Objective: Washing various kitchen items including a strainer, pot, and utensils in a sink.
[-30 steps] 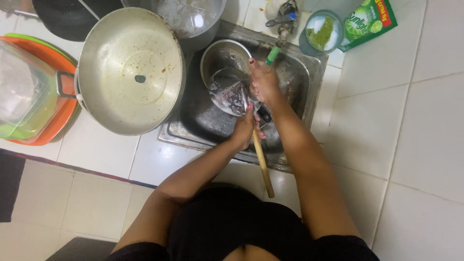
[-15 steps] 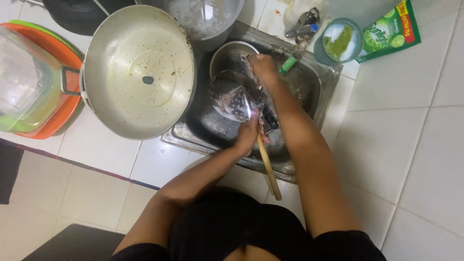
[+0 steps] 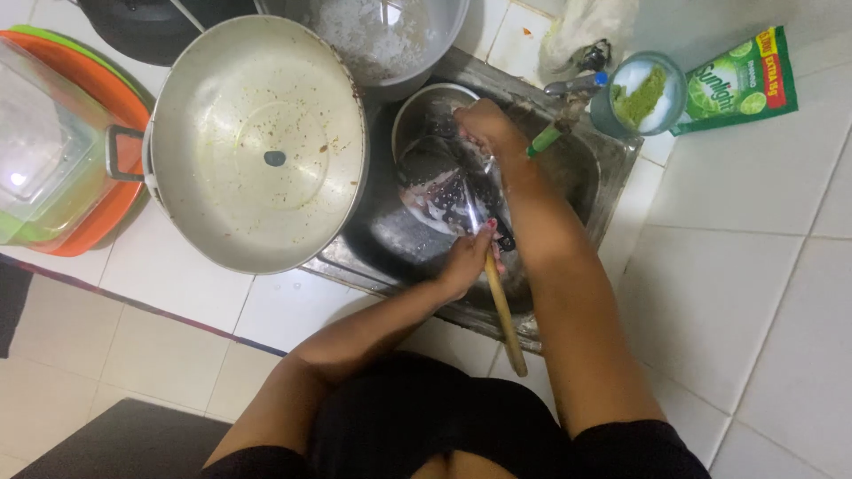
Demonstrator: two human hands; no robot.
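I look straight down into a steel sink (image 3: pixel 581 177). My left hand (image 3: pixel 466 257) grips the wooden handle (image 3: pixel 506 315) of a utensil whose dark, soapy head (image 3: pixel 448 191) lies over the basin. My right hand (image 3: pixel 484 129) is closed on the far end of that head, seemingly scrubbing it; what it holds is hidden. A small steel bowl (image 3: pixel 417 106) sits under the hands in the sink. A tap (image 3: pixel 577 84) with a green hose end (image 3: pixel 546 140) sticks out just right of my right hand.
A big metal pan (image 3: pixel 253 142) rests on the sink's left edge. Behind it stand a pot with white residue (image 3: pixel 382 35) and a dark pan (image 3: pixel 142 27). Clear and orange plastic containers (image 3: pixel 62 151) sit far left. A tub of green paste (image 3: pixel 639 93) and a green sachet (image 3: pixel 737 84) lie at right.
Both hands stay on the utensil, with small scrubbing shifts of the right hand. The view has drifted, so the sink sits a little lower and further right.
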